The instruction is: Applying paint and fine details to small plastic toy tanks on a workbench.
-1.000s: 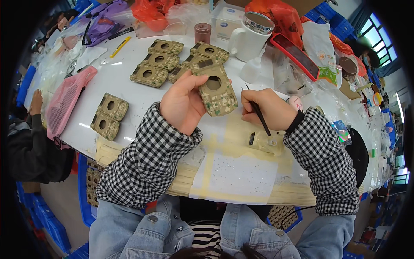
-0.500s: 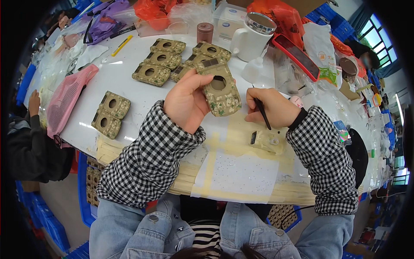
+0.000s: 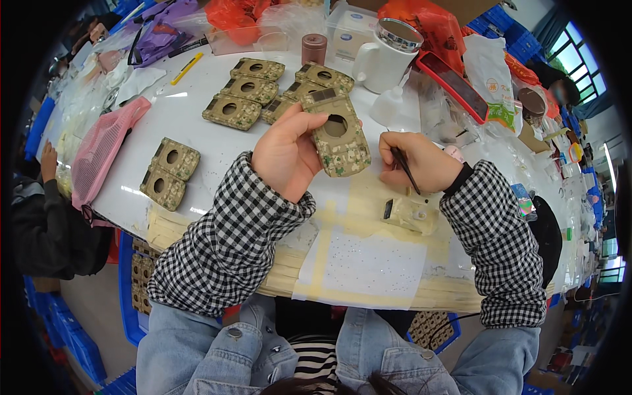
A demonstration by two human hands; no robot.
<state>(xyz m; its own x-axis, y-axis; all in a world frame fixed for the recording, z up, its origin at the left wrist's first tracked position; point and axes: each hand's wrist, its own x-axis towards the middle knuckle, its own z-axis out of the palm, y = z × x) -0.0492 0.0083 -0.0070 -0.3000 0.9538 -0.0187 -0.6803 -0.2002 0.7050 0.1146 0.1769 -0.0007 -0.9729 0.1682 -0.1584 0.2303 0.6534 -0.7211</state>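
Note:
My left hand (image 3: 289,151) is closed around a camouflage-patterned toy vehicle hull (image 3: 344,153), tilted up above the table with its round hole facing me. My right hand (image 3: 428,161) grips a thin black pointed tool (image 3: 404,169), which could be tweezers or a brush. Its lower end shows below the fingers; the other end is hidden. A small gap separates this hand from the hull. Below it lies a pale, taped block (image 3: 411,216) with a dark end. A white sheet (image 3: 359,263) scattered with tiny specks lies nearest me.
Similar hulls (image 3: 230,110) stand in groups at the back, with another pair (image 3: 170,172) at left beside a pink mesh pouch (image 3: 108,155). A white mug (image 3: 380,69), a red-cased phone (image 3: 453,87) and plastic bags (image 3: 487,72) crowd the far right. Blue crates (image 3: 125,289) sit below the table edge.
My right hand has shifted slightly right, away from the hull, with the black tool in it. The hull in my left hand has moved only a little to the right.

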